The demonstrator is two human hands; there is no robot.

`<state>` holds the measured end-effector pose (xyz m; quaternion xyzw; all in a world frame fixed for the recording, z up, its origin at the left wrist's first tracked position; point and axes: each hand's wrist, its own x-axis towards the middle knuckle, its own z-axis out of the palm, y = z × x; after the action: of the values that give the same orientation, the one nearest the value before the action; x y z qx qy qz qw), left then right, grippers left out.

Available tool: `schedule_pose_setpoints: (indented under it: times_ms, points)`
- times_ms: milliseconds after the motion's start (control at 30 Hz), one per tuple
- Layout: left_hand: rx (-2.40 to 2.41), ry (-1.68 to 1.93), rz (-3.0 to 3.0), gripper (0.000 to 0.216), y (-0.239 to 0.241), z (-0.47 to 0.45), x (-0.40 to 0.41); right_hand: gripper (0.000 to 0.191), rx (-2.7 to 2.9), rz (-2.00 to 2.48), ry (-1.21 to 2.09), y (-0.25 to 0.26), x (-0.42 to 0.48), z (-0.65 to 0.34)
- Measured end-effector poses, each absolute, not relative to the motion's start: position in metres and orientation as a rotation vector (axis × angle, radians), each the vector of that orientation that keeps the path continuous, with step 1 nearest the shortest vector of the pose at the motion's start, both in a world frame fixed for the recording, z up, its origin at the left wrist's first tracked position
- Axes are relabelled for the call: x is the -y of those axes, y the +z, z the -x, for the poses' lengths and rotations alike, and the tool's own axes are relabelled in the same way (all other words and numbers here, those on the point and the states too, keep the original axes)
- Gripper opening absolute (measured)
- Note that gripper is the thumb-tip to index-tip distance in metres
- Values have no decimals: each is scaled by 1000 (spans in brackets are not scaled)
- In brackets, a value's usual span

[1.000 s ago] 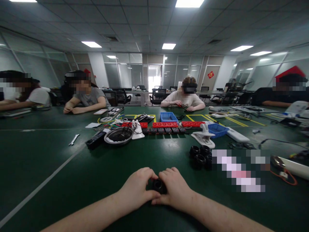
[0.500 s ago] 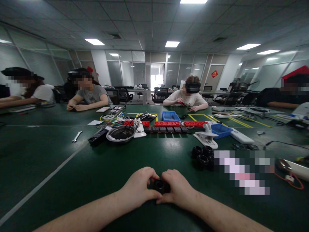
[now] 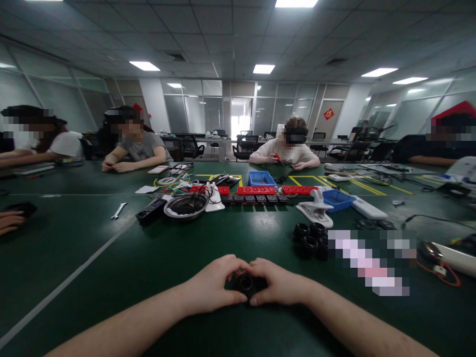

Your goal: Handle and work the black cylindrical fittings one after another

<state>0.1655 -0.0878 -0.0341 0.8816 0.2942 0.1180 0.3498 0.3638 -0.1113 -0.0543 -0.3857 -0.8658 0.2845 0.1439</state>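
Hands: left hand (image 3: 211,283) and right hand (image 3: 277,286) pinch one black ring (image 3: 246,284) together.
Ring: between both hands' fingertips, just above the green tabletop (image 3: 122,263).

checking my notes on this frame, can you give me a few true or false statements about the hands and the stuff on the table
1. Both hands hold one small black ring-shaped part between them. True: left hand and right hand close on it from either side.
2. A heap of similar black rings lies to the right of the hands. True.
3. The round metal dish sits right beside the right hand. False: it lies farther off, to the left, apart from both hands.
4. The blue tray is held by the left hand. False: it rests far across the green table.
5. A wrench lies on the table at left. True.
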Motion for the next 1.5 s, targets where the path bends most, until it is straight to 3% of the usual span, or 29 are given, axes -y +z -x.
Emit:
schedule_pose_setpoints:
  times_ms: [300, 567, 933, 1067, 1300, 1500]
  points:
    - [-817, 321, -2332, 34, -33, -169, 92, 35, 2417, 1280, 793, -62, 111, -360]
    - [-1082, 442, -2272, 31, -44, -176, 98, 57, 2400, 1632, 227, -67, 124, -340]
    - [-752, 272, -2320, 37, -33, -165, 89, 31, 2520, 1218, 767, -53, 111, -367]
    - [-846, 294, -2313, 33, -35, -170, 92, 36, 2456, 1396, 683, -60, 114, -360]
    - [-1088, 388, -2300, 25, -41, -174, 97, 49, 2377, 1692, 189, -67, 126, -338]
    - [-882, 315, -2320, 34, -36, -169, 90, 50, 2374, 1581, 377, -61, 123, -349]
